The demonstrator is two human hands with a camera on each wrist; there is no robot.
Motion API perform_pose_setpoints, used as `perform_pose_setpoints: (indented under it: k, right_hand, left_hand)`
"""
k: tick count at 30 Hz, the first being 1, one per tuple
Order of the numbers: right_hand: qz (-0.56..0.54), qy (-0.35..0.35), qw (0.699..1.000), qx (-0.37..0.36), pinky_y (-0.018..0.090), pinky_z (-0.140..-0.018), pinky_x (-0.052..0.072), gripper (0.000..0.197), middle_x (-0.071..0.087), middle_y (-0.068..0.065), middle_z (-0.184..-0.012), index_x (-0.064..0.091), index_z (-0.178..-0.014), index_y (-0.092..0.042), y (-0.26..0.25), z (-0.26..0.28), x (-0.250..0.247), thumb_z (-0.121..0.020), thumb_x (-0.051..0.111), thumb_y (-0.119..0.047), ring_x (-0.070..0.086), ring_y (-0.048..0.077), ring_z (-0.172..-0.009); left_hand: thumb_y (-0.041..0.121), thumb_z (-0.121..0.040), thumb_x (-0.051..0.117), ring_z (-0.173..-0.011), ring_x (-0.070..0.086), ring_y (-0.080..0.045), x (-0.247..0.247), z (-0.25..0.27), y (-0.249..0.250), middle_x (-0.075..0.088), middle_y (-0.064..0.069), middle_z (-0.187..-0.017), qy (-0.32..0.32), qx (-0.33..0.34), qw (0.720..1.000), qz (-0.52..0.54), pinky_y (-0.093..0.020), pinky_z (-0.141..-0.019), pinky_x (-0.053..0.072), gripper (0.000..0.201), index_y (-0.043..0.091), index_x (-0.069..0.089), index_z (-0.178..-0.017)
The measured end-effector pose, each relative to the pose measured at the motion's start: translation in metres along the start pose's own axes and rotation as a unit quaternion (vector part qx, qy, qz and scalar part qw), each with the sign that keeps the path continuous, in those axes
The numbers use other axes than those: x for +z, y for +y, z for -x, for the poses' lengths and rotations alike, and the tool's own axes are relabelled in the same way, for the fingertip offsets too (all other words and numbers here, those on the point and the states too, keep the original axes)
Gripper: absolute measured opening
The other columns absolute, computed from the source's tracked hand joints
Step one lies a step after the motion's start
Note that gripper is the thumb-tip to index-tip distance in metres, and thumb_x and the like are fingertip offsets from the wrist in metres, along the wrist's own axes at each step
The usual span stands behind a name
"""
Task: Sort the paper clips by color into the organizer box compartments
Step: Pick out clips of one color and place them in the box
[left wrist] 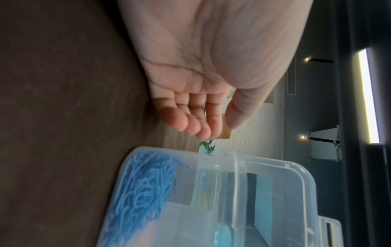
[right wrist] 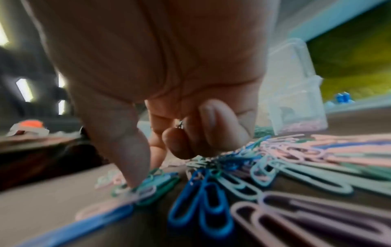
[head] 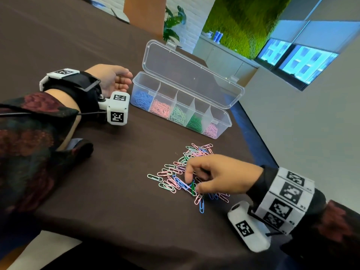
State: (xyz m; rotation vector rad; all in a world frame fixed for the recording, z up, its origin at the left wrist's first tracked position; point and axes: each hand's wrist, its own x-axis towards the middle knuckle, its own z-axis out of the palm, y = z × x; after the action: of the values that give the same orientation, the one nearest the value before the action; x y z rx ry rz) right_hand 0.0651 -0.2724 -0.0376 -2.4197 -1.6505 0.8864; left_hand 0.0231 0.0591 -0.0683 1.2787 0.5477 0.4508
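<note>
A clear organizer box [head: 228,121] stands with its lid [head: 187,73] open. Its compartments hold blue [head: 141,98], salmon [head: 160,109], light green [head: 177,114], dark green [head: 194,122] and pink [head: 210,130] clips. A loose pile of mixed clips [head: 181,166] lies in front of it. My right hand [head: 192,186] is down on the pile's near edge. Its thumb [right wrist: 135,175] and forefinger pinch a dark green clip [head: 193,189] that lies on the cloth; the other fingers are curled. My left hand [head: 115,80] rests beside the box's blue end [left wrist: 148,183], loosely curled and holding nothing.
The table [head: 97,182] is covered in dark brown cloth. Its right edge [head: 251,133] runs close behind the box, and the near edge is at the bottom left. Papers [head: 120,15] lie at the far end, with a plant [head: 173,22] beyond.
</note>
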Motion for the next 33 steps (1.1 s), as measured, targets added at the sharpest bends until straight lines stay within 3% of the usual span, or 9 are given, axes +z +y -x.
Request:
perform_pose_setpoints:
  k: [6, 9, 12, 19, 22, 26, 28, 31, 33]
  right_hand:
    - [0.044, 0.011, 0.998, 0.035, 0.015, -0.053, 0.032, 0.021, 0.046, -0.015, -0.05, 0.053, -0.073, -0.023, 0.003, -0.002, -0.013, -0.084, 0.069, -0.014, 0.04, 0.003, -0.049]
    - [-0.088, 0.094, 0.99, 0.061, 0.018, -0.054, 0.037, 0.02, 0.055, 0.002, -0.068, 0.055, -0.072, -0.016, 0.018, 0.005, -0.025, -0.082, 0.071, -0.01, 0.042, 0.008, -0.055]
    - [-0.251, 0.154, 0.952, 0.083, 0.016, -0.043, 0.031, 0.023, 0.048, 0.01, -0.066, 0.052, -0.07, -0.01, 0.029, 0.009, -0.027, -0.083, 0.065, 0.003, 0.035, 0.009, -0.047]
    - [-0.357, 0.139, 0.922, 0.063, 0.016, -0.045, 0.029, 0.024, 0.049, -0.003, -0.062, 0.062, -0.099, -0.007, 0.035, 0.008, -0.021, -0.087, 0.052, 0.011, 0.037, 0.005, -0.048]
    - [-0.475, 0.145, 0.866, 0.057, 0.016, -0.042, 0.031, 0.025, 0.047, 0.004, -0.065, 0.06, -0.088, -0.005, 0.035, 0.004, -0.02, -0.087, 0.042, 0.013, 0.037, 0.007, -0.046]
    - [-0.668, 0.074, 0.74, -0.008, 0.022, -0.043, 0.04, 0.024, 0.05, 0.008, -0.069, 0.06, -0.073, -0.007, 0.037, 0.001, -0.02, -0.052, 0.069, -0.002, 0.045, 0.014, -0.051]
    - [-0.707, 0.061, 0.704, -0.03, 0.025, -0.046, 0.044, 0.027, 0.054, 0.01, -0.072, 0.062, -0.074, -0.007, 0.04, 0.0, -0.019, -0.049, 0.072, -0.006, 0.05, 0.018, -0.055]
    - [-0.696, 0.054, 0.715, -0.029, 0.023, -0.046, 0.041, 0.021, 0.054, 0.008, -0.072, 0.061, -0.071, -0.01, 0.036, 0.001, -0.015, -0.057, 0.074, -0.018, 0.05, 0.018, -0.058]
    - [-0.613, 0.064, 0.788, 0.002, 0.018, -0.041, 0.03, 0.021, 0.046, 0.002, -0.064, 0.054, -0.061, -0.014, 0.028, 0.002, -0.012, -0.058, 0.072, -0.024, 0.04, 0.012, -0.052]
  left_hand:
    - [0.023, -0.098, 0.043, -0.059, 0.045, -0.007, 0.001, 0.0, -0.001, 0.051, 0.002, -0.073, -0.004, -0.001, 1.0, 0.0, -0.013, -0.049, 0.043, 0.021, 0.015, 0.055, -0.082]
    - [0.023, -0.097, 0.043, -0.06, 0.045, -0.007, 0.002, 0.0, -0.001, 0.051, 0.002, -0.073, -0.004, 0.003, 1.0, -0.001, -0.013, -0.05, 0.043, 0.021, 0.015, 0.055, -0.082]
    - [0.022, -0.097, 0.043, -0.06, 0.045, -0.007, 0.001, 0.0, 0.0, 0.051, 0.002, -0.073, -0.001, 0.006, 1.0, -0.001, -0.013, -0.052, 0.043, 0.021, 0.015, 0.055, -0.082]
    - [0.023, -0.097, 0.045, -0.059, 0.046, -0.008, 0.001, -0.002, -0.002, 0.051, 0.002, -0.072, 0.001, 0.005, 1.0, 0.004, -0.014, -0.051, 0.043, 0.02, 0.015, 0.056, -0.082]
    - [0.023, -0.097, 0.044, -0.059, 0.046, -0.007, 0.0, -0.002, -0.002, 0.051, 0.002, -0.072, -0.001, 0.004, 1.0, 0.005, -0.014, -0.053, 0.043, 0.02, 0.015, 0.056, -0.082]
    - [0.022, -0.097, 0.043, -0.06, 0.046, -0.007, 0.001, -0.002, -0.001, 0.051, 0.002, -0.073, -0.007, 0.007, 1.0, -0.005, -0.013, -0.05, 0.044, 0.021, 0.015, 0.054, -0.081]
    - [0.021, -0.097, 0.043, -0.06, 0.046, -0.007, 0.0, -0.001, 0.0, 0.051, 0.002, -0.073, -0.007, 0.007, 1.0, -0.006, -0.013, -0.05, 0.045, 0.02, 0.015, 0.054, -0.081]
    - [0.022, -0.097, 0.043, -0.059, 0.046, -0.008, 0.0, -0.001, -0.001, 0.051, 0.002, -0.073, -0.009, 0.006, 1.0, -0.006, -0.014, -0.051, 0.044, 0.021, 0.015, 0.054, -0.081]
    - [0.022, -0.097, 0.043, -0.059, 0.045, -0.008, 0.0, -0.001, -0.001, 0.051, 0.002, -0.072, -0.008, 0.006, 1.0, -0.004, -0.014, -0.052, 0.043, 0.021, 0.015, 0.054, -0.081]
